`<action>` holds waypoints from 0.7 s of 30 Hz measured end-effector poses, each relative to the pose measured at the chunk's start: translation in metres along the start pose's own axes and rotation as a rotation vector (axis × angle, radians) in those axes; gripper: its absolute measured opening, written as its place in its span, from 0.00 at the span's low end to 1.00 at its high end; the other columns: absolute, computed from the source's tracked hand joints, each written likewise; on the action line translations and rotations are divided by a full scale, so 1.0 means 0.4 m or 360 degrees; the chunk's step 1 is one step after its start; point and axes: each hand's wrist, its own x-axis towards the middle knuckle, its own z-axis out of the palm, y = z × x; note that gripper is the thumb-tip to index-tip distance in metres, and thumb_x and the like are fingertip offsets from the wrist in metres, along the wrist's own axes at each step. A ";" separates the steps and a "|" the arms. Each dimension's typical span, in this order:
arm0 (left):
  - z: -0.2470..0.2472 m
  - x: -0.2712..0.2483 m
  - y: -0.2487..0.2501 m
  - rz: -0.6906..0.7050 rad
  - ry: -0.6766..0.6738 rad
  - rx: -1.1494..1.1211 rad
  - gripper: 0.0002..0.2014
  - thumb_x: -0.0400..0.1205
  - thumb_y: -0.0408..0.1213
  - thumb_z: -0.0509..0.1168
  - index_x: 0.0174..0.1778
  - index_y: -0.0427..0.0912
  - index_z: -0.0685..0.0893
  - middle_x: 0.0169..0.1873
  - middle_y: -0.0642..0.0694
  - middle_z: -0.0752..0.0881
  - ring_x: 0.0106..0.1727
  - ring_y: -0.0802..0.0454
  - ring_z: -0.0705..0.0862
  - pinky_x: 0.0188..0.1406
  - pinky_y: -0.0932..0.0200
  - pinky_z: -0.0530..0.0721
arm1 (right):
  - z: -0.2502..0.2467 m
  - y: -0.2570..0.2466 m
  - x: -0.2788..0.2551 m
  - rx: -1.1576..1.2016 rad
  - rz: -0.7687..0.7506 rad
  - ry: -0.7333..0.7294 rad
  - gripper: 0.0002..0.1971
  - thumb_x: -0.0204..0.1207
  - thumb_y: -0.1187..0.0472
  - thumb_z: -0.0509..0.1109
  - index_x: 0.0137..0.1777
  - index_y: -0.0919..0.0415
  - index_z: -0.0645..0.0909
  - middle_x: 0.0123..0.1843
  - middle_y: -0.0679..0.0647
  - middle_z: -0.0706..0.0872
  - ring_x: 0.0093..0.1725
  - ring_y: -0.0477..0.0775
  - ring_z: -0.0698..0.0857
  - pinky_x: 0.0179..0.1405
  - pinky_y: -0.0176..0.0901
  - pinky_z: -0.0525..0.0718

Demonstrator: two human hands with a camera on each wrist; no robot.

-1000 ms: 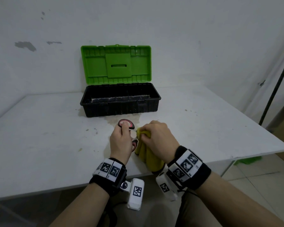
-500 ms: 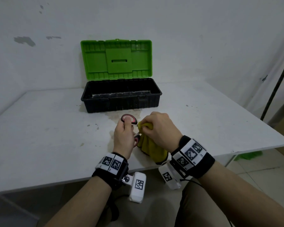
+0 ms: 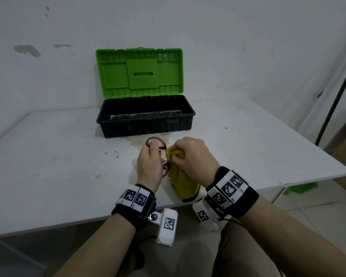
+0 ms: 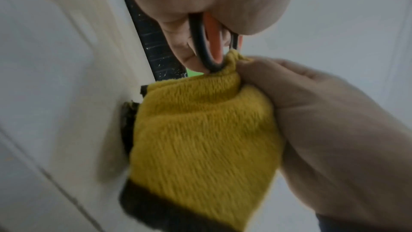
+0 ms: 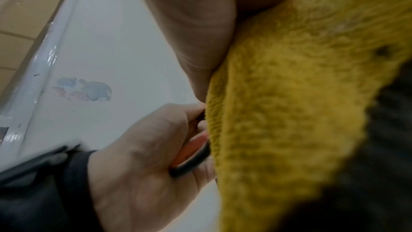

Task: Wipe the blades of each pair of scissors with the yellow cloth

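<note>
My left hand [image 3: 150,166] grips a pair of scissors [image 3: 155,142] by its black-and-red handle loops, held just above the white table [image 3: 48,156]. One loop [image 4: 206,45] shows between the fingers in the left wrist view, and the same scissors handle [image 5: 191,156] appears in the right wrist view. My right hand [image 3: 190,158] pinches the yellow cloth [image 3: 183,182] bunched around the blades, which are hidden inside it. The cloth [image 4: 200,130] has a dark hem and hangs down toward the table edge; it fills the right wrist view as a yellow cloth [image 5: 289,94].
A black toolbox [image 3: 146,116] with an open green lid [image 3: 139,71] stands on the table behind the hands, near the wall. The table's front edge runs just under my wrists. A dark pole [image 3: 336,92] leans at the far right.
Both hands have shifted slightly away from me with the scissors and cloth; the cloth hangs lower below my right hand. The grips are unchanged.
</note>
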 end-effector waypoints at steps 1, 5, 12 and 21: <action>-0.004 0.004 0.001 -0.0003 0.0024 0.0005 0.19 0.88 0.55 0.53 0.41 0.47 0.79 0.30 0.49 0.78 0.33 0.49 0.77 0.37 0.43 0.80 | -0.003 0.012 0.000 -0.0007 0.0066 0.0019 0.07 0.76 0.57 0.68 0.50 0.55 0.86 0.47 0.51 0.84 0.47 0.53 0.81 0.48 0.43 0.80; -0.007 0.007 0.005 -0.0005 0.0019 0.0018 0.18 0.91 0.50 0.52 0.42 0.45 0.77 0.30 0.50 0.76 0.31 0.52 0.74 0.33 0.52 0.76 | -0.015 0.025 0.003 0.0067 0.0048 0.0172 0.06 0.76 0.57 0.69 0.48 0.55 0.86 0.45 0.51 0.85 0.45 0.52 0.82 0.47 0.44 0.81; -0.018 0.011 -0.003 0.0033 -0.0007 0.0112 0.19 0.90 0.53 0.52 0.43 0.44 0.78 0.30 0.49 0.77 0.33 0.50 0.76 0.37 0.47 0.78 | -0.006 0.046 0.009 0.0049 0.0166 0.0131 0.08 0.78 0.56 0.68 0.52 0.54 0.87 0.48 0.51 0.85 0.47 0.52 0.82 0.47 0.39 0.78; -0.019 0.014 -0.005 0.0024 -0.0040 0.0045 0.19 0.87 0.58 0.51 0.42 0.49 0.77 0.31 0.52 0.76 0.33 0.52 0.75 0.37 0.48 0.78 | 0.013 0.006 -0.022 -0.0043 -0.0164 -0.0207 0.10 0.78 0.57 0.67 0.56 0.52 0.87 0.50 0.52 0.82 0.48 0.52 0.81 0.49 0.43 0.80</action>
